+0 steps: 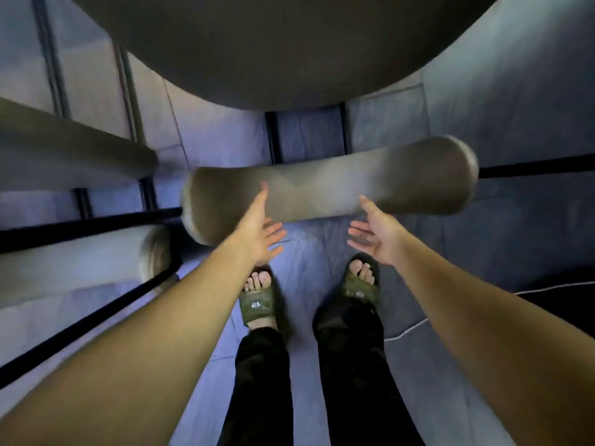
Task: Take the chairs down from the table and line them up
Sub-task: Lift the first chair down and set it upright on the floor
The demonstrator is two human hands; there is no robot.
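Directly ahead of both hands, a chair (328, 191) was seen from above, its grey padded backrest lying crosswise and blurred. The left hand (257, 231) was open, fingers spread, palm turned inward, its thumb raised against the lower left part of the backrest; whether the thumb touched the padding could not be told. The right hand (375, 233) was likewise open, palm facing the left hand, with its thumb up near the lower edge of the backrest, right of centre. Neither hand gripped anything. The chair's black frame bars showed beyond the backrest and to its right side.

Beyond the chair, further from the hands, a large round dark table (273, 49) filled the top of the view. To the left of the left hand, two more grey padded chair parts (74, 156) and (96, 262) appeared with black frame tubes between and below them; how they stood could not be judged from the blur.

Below the hands, the person's feet stood in green sandals (257, 304) on the bluish tiled floor (499, 220), with black trousers (351, 365) above them. A thin white cord (415, 326) lay on the floor under the right forearm.
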